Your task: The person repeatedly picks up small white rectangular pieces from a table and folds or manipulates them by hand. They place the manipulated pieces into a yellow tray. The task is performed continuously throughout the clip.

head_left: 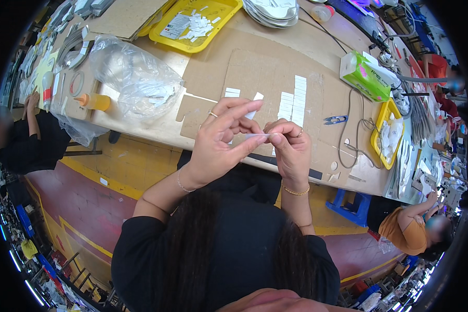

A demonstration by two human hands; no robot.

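Over the table's near edge, my left hand (209, 151) and my right hand (292, 156) meet. Thumb and fingers of both pinch a small thin white strip (257, 135). A second white piece (253, 106) shows at the left fingertips; whether those fingers hold it or it lies behind them I cannot tell. Just beyond, small white rectangular pieces lie in two neat columns (299, 99) on a cardboard sheet (262, 67). A shorter group of white pieces (232, 92) lies left of them, partly hidden by my left hand.
A yellow tray (196, 49) of loose white pieces stands at the back. Leftward are a clear plastic bag (125, 67) and a yellow-orange bottle (96, 101). Blue thread snips (336, 119), a green tissue pack (363, 78) and a yellow basket (375, 136) lie right. Co-workers sit both sides.
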